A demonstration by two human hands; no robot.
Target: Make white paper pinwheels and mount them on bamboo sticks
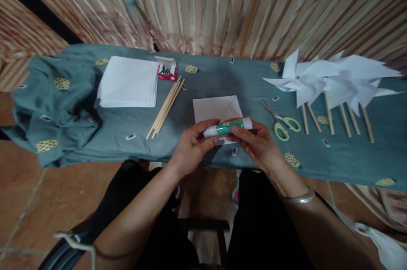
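Observation:
A white glue stick [229,126] with a green label lies sideways between my hands, above the near edge of the table. My left hand [193,145] grips its white left end between thumb and fingers. Around the labelled right part, my right hand [254,140] is closed, its thumb on the green label. Under the glue stick is a square sheet of white paper [213,108] with crease or cut lines toward its corner, its near part hidden by my hands. Right of the paper are scissors [280,121] with light green handles, blades slightly apart.
Several wooden sticks [167,107] lie left of the paper, below an open red box of metal pins [167,70]. A stack of white paper [129,81] lies farther left, beside bunched cloth [60,109]. Several paper pinwheels [337,77] on sticks overlap at the right. A curtain [203,11] hangs behind.

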